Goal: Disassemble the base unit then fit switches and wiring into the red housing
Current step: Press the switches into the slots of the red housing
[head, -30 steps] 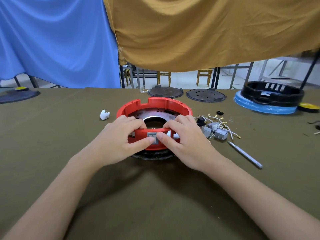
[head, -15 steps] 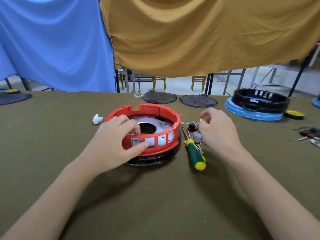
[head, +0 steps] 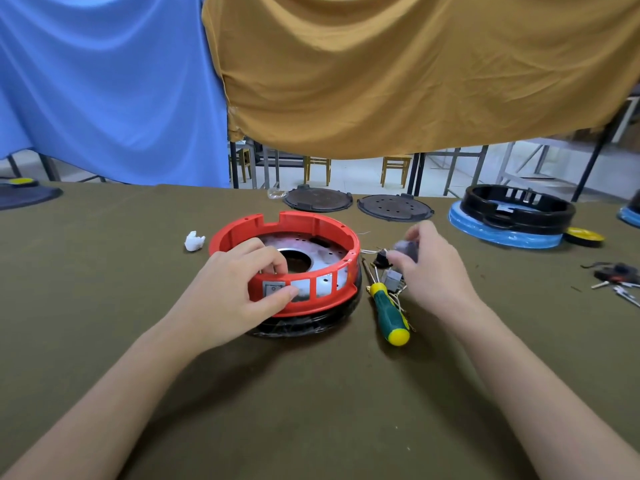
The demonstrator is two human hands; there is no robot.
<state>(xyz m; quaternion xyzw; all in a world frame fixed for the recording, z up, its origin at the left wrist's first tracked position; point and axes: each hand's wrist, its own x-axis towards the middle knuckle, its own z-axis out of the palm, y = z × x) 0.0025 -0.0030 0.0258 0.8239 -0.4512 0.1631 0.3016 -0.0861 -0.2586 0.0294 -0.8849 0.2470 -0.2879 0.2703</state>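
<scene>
red housing [head: 311,223] with one grey switch [head: 273,289] seated in its front slot, metal plate [head: 304,245] inside, left hand [head: 235,292] pinching the wall, right hand [head: 429,268] gripping a blurred grey switch part [head: 403,247]

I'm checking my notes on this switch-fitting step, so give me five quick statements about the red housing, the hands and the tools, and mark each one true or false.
1. The left hand grips the front wall of the red housing. True.
2. All the window slots in the housing's front wall hold switches. False: only one grey switch is fitted, in the leftmost slot; the others are open.
3. The right hand holds the screwdriver. False: the screwdriver lies on the table, and the hand pinches a small grey part above the loose switches.
4. The screwdriver lies to the right of the housing. True.
5. The white scrap sits inside the housing. False: it lies on the table, left of it.
</scene>
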